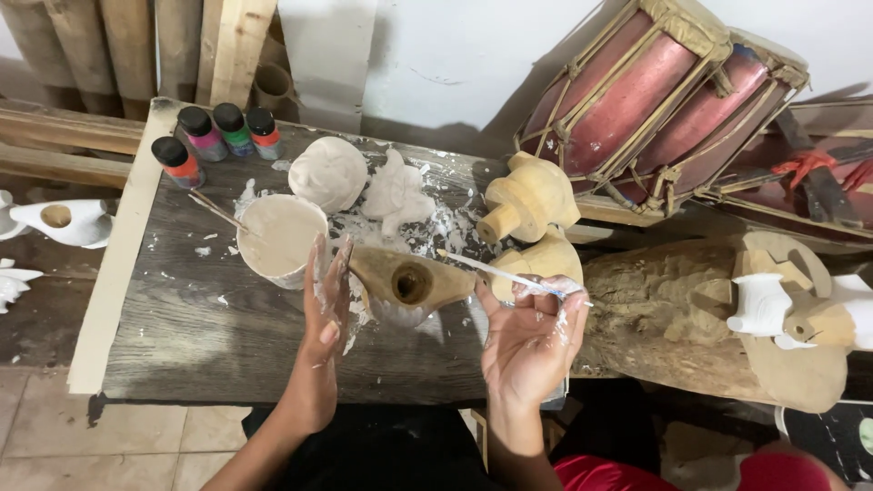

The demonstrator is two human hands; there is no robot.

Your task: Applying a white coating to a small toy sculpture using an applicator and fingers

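A carved wooden figure [409, 286] with a round hole in its top is held over the middle of the dark wood counter [209, 327]. It is steadied by the left hand [326, 305], whose fingers are stretched nearly flat against the figure's side at 9 o'clock. At 3 o'clock of the figure, a thin brush [505, 270] smeared with white is pinched between the closed fingers of the right hand [532, 341], its tip pointing toward the carving. Both hands are streaked with white paint.

At 10 o'clock of the figure a round cup [280, 238] is seen, filled almost to the rim with pale, creamy paint; a thin stick [216, 212] is leaned on its edge. At 11 o'clock of the cup four small bottles with black caps [218, 135] are grouped, holding red, pink, green and orange-red paint. Just beyond the cup, at 12 o'clock, two white-coated carvings [364, 182] lie among white splatter. At 1 o'clock of the held figure, unpainted wooden carvings [532, 214] are stood, and a red drum [655, 100] is leaned against the wall behind them.
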